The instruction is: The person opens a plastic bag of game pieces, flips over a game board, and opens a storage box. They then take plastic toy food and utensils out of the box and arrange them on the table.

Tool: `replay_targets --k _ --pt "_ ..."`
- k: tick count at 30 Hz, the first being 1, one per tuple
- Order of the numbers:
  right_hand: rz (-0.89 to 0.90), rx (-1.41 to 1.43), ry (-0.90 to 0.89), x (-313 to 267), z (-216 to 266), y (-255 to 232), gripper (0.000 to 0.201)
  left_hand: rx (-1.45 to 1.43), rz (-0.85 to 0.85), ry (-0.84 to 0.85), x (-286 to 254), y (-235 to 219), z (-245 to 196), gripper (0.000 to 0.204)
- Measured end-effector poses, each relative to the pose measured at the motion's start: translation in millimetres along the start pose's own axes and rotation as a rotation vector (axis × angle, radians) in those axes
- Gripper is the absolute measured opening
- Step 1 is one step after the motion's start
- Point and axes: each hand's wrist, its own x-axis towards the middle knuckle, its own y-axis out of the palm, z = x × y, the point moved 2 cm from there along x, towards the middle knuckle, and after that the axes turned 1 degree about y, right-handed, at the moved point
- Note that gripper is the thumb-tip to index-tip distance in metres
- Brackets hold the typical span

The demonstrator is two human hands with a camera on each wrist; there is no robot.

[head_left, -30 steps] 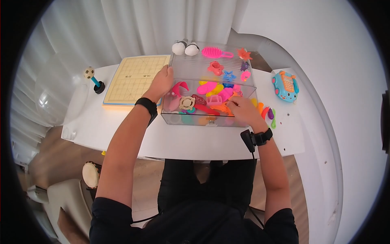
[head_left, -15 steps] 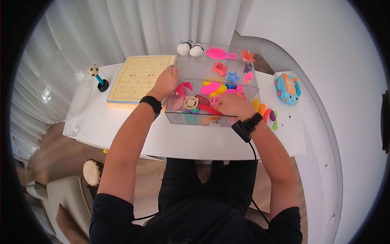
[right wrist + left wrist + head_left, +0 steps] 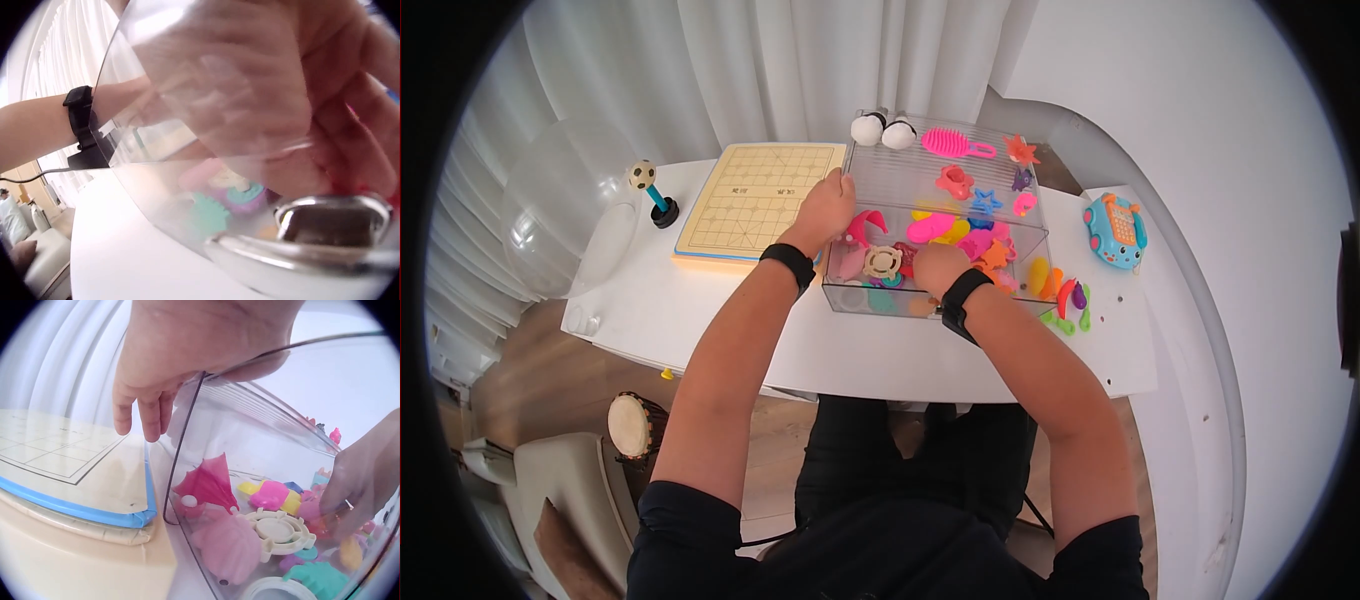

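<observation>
A clear plastic box (image 3: pixel 900 306) full of colourful toy pieces stands in front of me. My left hand (image 3: pixel 828 208) holds its left wall near the back corner, fingers hanging outside and thumb side over the rim. My right hand (image 3: pixel 940 268) reaches into the middle of the box over the front wall, by the metal clasp (image 3: pixel 337 222). Its fingers are among the toys beside something red; whether they pinch it I cannot tell. Near it lie a cream ring (image 3: pixel 278 532), a pink shell-shaped piece (image 3: pixel 228 547), a pink umbrella-shaped piece (image 3: pixel 209 481) and a teal piece (image 3: pixel 319 578).
On the ribbed clear section behind are a pink hairbrush (image 3: pixel 950 142), two white balls (image 3: pixel 898 134) and small star and flower pieces. A xiangqi board (image 3: pixel 750 190) lies left. Toy vegetables (image 3: pixel 1064 298) and a toy phone (image 3: pixel 1115 232) are right. A ball-topped stand (image 3: pixel 662 212) stands far left.
My right hand has moved left from the box's right side to its middle, now covering the long red piece. My left hand has stayed on the box's left wall.
</observation>
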Motion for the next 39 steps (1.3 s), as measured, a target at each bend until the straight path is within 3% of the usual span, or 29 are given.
replay_targets --k 5,7,14,16,19,22,24,26,28,30,32,35,39 --pt "-0.068 -0.013 0.04 5.1 2.3 6.0 0.023 -0.011 0.029 -0.03 0.3 1.5 1.3 0.044" --pt "-0.091 -0.012 0.055 5.8 2.3 4.6 0.023 -0.008 -0.035 0.017 -0.6 2.4 0.2 0.04" --pt "-0.064 -0.015 0.067 9.7 1.9 13.2 0.02 -0.007 -0.013 0.109 -1.6 3.2 1.0 0.044" --pt "-0.064 -0.012 0.091 9.5 0.5 12.3 0.019 0.001 -0.09 0.032 -2.1 5.0 5.2 0.048" --pt "-0.061 0.05 0.065 -1.2 -7.5 -5.4 0.021 0.001 -0.037 0.002 -2.3 2.3 2.5 0.05" --pt "-0.236 0.264 0.019 -41.7 -22.3 -55.7 0.02 -0.013 -0.016 -0.005 -6.9 -3.5 -9.2 0.048" --pt "-0.591 0.514 0.012 -68.6 -50.8 -73.3 0.022 -0.028 -0.019 0.004 -8.5 -3.1 -9.0 0.047" --pt "-0.702 0.589 0.167 -85.5 -101.6 -68.8 0.026 -0.046 -0.029 0.016 -6.3 -3.8 -9.3 0.047" --pt "-0.609 0.811 0.375 -126.3 -137.7 -82.0 0.024 -0.049 0.045 -0.025 -3.8 -4.4 -8.5 0.046" --pt "-0.523 0.877 0.597 -144.0 -195.1 -44.8 0.026 -0.041 0.014 -0.009 -4.9 -3.1 -7.5 0.047" --pt "-0.391 0.973 0.76 -169.9 -216.2 -24.4 0.027 -0.03 -0.014 0.007 -4.4 -2.5 -6.6 0.048" --pt "-0.208 1.013 0.881 -190.3 -246.5 26.3 0.031 -0.015 -0.003 -0.031 -1.3 -0.6 -1.4 0.049" --pt "-0.133 1.053 0.893 -199.4 -254.5 66.4 0.032 -0.011 0.002 -0.02 0.7 1.9 3.0 0.051"
